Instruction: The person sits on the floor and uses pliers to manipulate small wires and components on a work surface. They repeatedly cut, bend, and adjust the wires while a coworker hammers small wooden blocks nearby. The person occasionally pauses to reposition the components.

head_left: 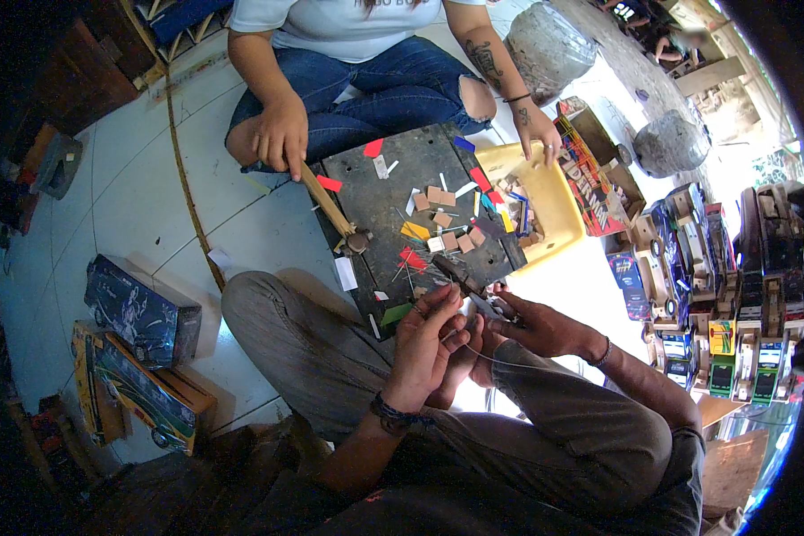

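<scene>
Close to the near edge of a low black worktable (348, 170), my left hand (424, 353) is closed, its fingertips pinching a thin pale wire (531, 363). The wire curves away to the right below my other hand. My right hand (545, 326) is closed around a grey metal hand tool (486, 306), like pliers or scissors; its exact kind is partly hidden by the fingers. The tool's end lies beside my left fingertips. On the tabletop just beyond are a dark metal tool (458, 271), small wooden blocks (449, 240) and red strips (412, 259).
Opposite sits a person whose hand (281, 138) rests at a hammer's (326, 201) handle; the other hand (536, 134) is at a yellow bin (558, 210). Toy trucks (688, 268) crowd the right side. Painted boxy vehicle parts (143, 308) lie on the tiled floor at left.
</scene>
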### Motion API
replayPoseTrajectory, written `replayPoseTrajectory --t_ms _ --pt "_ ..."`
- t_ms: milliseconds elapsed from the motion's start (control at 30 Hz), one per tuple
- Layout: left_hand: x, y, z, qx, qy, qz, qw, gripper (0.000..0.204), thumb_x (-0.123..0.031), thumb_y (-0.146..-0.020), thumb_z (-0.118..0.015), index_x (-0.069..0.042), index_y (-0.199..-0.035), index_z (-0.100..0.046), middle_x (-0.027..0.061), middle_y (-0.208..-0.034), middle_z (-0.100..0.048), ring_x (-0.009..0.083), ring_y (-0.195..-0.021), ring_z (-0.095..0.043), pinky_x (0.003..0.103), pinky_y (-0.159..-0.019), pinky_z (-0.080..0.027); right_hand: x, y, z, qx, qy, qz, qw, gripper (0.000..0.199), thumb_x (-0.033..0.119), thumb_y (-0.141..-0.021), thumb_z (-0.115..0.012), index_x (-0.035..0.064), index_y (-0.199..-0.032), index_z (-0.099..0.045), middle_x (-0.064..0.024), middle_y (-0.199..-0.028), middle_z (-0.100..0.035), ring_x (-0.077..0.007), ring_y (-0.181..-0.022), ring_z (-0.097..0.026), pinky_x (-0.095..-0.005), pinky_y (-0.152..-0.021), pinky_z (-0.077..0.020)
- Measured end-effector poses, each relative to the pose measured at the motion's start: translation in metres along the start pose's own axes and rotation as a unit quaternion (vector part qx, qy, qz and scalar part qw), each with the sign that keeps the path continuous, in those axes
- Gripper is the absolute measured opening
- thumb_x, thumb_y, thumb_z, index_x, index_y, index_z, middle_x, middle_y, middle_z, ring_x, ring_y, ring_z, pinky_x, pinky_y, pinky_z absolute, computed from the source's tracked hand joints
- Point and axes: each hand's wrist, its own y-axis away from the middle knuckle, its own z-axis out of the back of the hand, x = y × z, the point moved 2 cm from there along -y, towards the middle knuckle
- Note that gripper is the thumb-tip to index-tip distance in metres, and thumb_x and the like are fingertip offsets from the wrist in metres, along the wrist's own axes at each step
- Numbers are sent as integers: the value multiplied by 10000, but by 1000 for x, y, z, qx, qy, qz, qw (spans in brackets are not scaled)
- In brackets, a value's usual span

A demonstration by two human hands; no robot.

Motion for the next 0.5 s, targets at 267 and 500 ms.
replayPoseTrajectory --t_ms 267,500 --pt "-1 1 -1 2 -6 -1 1000 209 -80 -918 -622 -60 -1126 -616 12 -930 -614 90 -688 -553 251 -593 -492 -6 2 3 25 -2 -13 1000 754 394 -955 -563 -15 -1483 -213 -260 -1468 -354 -316 -1379 -350 -379 -1122 -300" --pt "-2 1 -3 -15 -17 9 1000 209 -92 -913 -634 -63 -1119 -611 4 -897 -616 86 -680 -548 245 -579 -481 -32 -3 -1 43 -17 36 998 756 393 -924 -591 43 -1493 -237 -251 -1380 -474 -333 -1255 -498 -396 -1057 -382"
